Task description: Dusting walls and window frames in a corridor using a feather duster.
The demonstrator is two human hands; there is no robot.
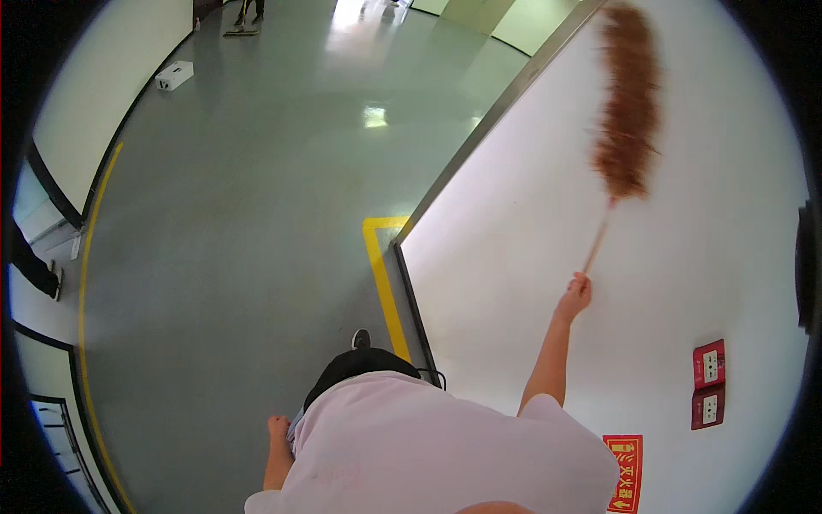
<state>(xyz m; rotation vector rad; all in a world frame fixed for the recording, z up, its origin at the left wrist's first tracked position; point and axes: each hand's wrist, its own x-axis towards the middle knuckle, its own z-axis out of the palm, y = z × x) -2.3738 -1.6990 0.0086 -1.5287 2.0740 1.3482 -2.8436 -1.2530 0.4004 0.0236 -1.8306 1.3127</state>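
Note:
My right hand (576,297) is raised along the white wall (488,270) and grips the thin handle of a feather duster (628,109). The duster's long brown feather head lies over the upper part of the wall and is slightly blurred. Low at my left side hangs my left hand (278,425), its fingers curled. A light blue cloth (296,424) shows between that hand and my hip. Whether the fingers hold the cloth cannot be made out.
Red socket panels (708,384) and a red sign with writing (629,472) are on the wall. Yellow tape (385,289) marks the grey floor. A white box (174,75) stands far left. One person holds a floor mop (241,33); another person's leg (37,266) shows at left.

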